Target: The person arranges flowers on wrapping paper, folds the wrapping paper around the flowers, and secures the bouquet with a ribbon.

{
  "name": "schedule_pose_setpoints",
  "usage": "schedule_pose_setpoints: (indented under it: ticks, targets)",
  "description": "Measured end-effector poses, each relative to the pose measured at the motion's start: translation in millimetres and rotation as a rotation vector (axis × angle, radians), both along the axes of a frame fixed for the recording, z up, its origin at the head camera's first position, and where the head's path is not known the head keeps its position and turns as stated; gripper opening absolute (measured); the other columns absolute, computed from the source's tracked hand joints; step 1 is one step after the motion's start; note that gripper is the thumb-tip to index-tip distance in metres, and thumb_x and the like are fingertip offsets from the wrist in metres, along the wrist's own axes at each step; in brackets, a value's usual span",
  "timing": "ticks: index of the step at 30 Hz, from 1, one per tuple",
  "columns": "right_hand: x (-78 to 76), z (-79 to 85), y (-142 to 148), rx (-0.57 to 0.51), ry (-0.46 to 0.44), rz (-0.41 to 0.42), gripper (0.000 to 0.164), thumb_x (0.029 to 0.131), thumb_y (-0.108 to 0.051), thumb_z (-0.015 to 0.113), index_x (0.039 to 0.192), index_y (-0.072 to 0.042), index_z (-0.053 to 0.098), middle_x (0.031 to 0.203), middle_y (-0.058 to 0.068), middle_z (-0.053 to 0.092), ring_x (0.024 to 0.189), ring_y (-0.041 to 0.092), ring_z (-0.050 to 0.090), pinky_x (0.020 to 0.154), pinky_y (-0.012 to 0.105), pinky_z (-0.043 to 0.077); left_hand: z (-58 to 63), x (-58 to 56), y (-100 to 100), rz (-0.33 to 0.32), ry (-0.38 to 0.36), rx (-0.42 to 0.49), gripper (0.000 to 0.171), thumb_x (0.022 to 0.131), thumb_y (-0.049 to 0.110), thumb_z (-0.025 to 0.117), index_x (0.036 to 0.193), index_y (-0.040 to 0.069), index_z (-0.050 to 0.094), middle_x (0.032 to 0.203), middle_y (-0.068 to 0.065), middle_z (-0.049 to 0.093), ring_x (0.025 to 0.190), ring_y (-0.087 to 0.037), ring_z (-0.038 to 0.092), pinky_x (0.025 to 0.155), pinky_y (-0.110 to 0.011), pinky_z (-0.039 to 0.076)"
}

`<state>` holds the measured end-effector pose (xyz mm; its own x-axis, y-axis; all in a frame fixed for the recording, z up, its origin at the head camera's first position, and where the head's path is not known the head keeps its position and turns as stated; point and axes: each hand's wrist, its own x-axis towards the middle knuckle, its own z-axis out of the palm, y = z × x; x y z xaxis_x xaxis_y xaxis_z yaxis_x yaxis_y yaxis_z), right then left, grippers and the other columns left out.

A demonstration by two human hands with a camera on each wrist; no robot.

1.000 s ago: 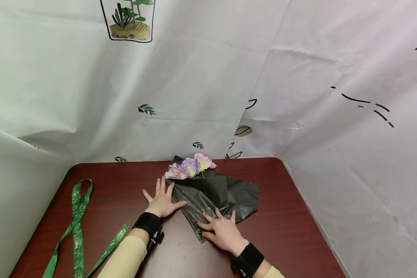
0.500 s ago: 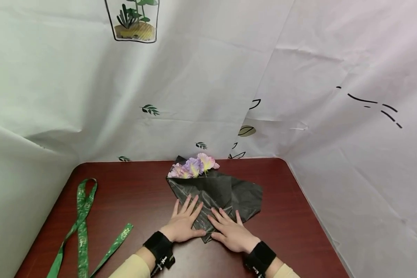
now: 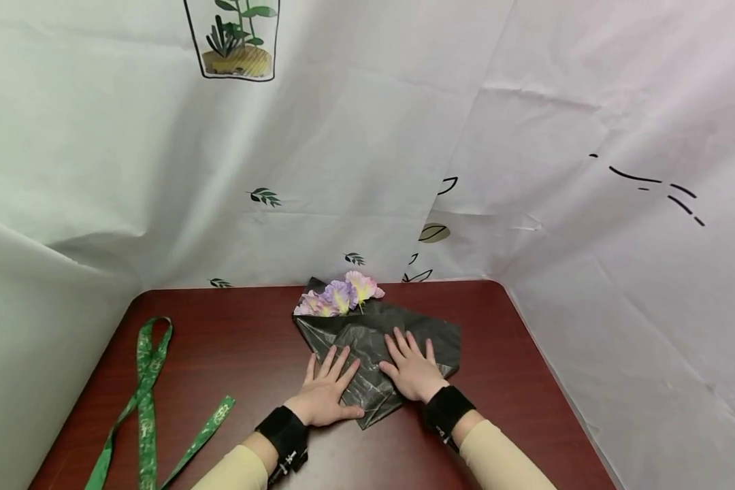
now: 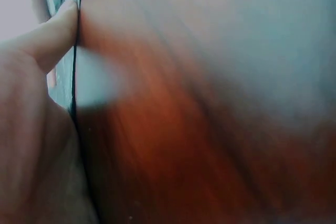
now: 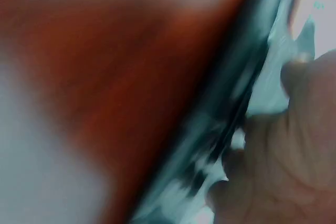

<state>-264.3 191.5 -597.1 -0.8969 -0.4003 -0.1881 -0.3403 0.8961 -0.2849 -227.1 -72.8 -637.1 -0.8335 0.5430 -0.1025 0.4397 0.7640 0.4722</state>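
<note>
Pink, purple and yellow flowers (image 3: pixel 339 297) peek out of the top of black wrapping paper (image 3: pixel 367 340) lying on the table. My left hand (image 3: pixel 324 395) rests on the paper's lower left edge with fingers straight and spread. On the right side of the wrap, my right hand (image 3: pixel 414 371) presses flat, its fingers also spread. The left wrist view shows the left thumb (image 4: pixel 55 32) against the paper's edge. In the blurred right wrist view, part of the right hand (image 5: pixel 289 145) lies over the dark paper (image 5: pixel 262 77). Flower stems are hidden under the paper.
A green patterned ribbon (image 3: pixel 145 395) lies looped at the left of the red-brown table (image 3: pixel 233 340), its cut end (image 3: pixel 217 415) near the left forearm. A white printed cloth (image 3: pixel 343 136) hangs behind the table and along its sides.
My left hand has moved right and nearer, from the wrap's upper left edge to its lower left edge. My right hand has slid up and right across the paper.
</note>
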Motion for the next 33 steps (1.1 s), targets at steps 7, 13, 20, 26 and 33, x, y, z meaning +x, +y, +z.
schedule_pose_setpoints:
  ticks: [7, 13, 20, 26, 33]
  targets:
    - [-27.1, -1.2, -21.5, 0.043, -0.017, 0.047, 0.072, 0.118, -0.059, 0.036, 0.179, -0.022, 0.028, 0.187, 0.005, 0.016, 0.172, 0.038, 0.010, 0.132, 0.070, 0.000, -3.6, 1.2, 2.6, -0.001, 0.009, 0.003, 0.108, 0.097, 0.078, 0.067, 0.179, 0.019, 0.028, 0.187, -0.013, 0.005, 0.171, -0.041, -0.006, 0.128, -0.076, -0.007]
    - [-48.2, -16.2, -11.3, 0.102, -0.047, -0.017, 0.066, 0.119, -0.055, 0.038, 0.179, -0.028, 0.028, 0.187, -0.001, 0.014, 0.172, 0.039, 0.007, 0.132, 0.072, -0.001, -4.1, 3.9, 1.9, -0.004, 0.006, -0.007, 0.108, 0.098, 0.078, 0.065, 0.179, 0.020, 0.026, 0.188, -0.012, 0.002, 0.171, -0.040, -0.008, 0.128, -0.076, -0.005]
    - [-47.1, -5.3, -29.8, 0.099, 0.062, -0.107, 0.065, 0.116, -0.063, 0.042, 0.172, -0.031, 0.046, 0.182, 0.005, 0.032, 0.167, 0.053, 0.018, 0.124, 0.084, -0.003, 3.8, -2.7, 2.9, 0.019, 0.000, -0.059, 0.107, 0.096, 0.074, 0.072, 0.178, 0.018, 0.032, 0.186, -0.016, 0.010, 0.171, -0.043, 0.000, 0.128, -0.077, -0.003]
    - [-42.9, 14.7, -48.7, 0.159, 0.073, -0.149, 0.065, 0.114, -0.066, 0.043, 0.169, -0.032, 0.052, 0.177, 0.015, 0.039, 0.162, 0.065, 0.014, 0.120, 0.089, -0.002, 10.4, -5.6, 7.4, 0.026, -0.015, -0.116, 0.106, 0.095, 0.072, 0.074, 0.177, 0.018, 0.034, 0.186, -0.016, 0.011, 0.171, -0.044, 0.002, 0.128, -0.078, -0.001]
    - [-41.6, 25.7, -50.4, 0.167, 0.039, -0.130, 0.064, 0.115, -0.066, 0.042, 0.166, -0.030, 0.056, 0.180, 0.017, 0.033, 0.168, 0.055, 0.009, 0.121, 0.088, -0.004, 4.8, -4.1, 6.9, 0.020, -0.048, -0.102, 0.107, 0.096, 0.072, 0.072, 0.178, 0.019, 0.031, 0.187, -0.013, 0.006, 0.171, -0.042, -0.004, 0.128, -0.076, -0.005]
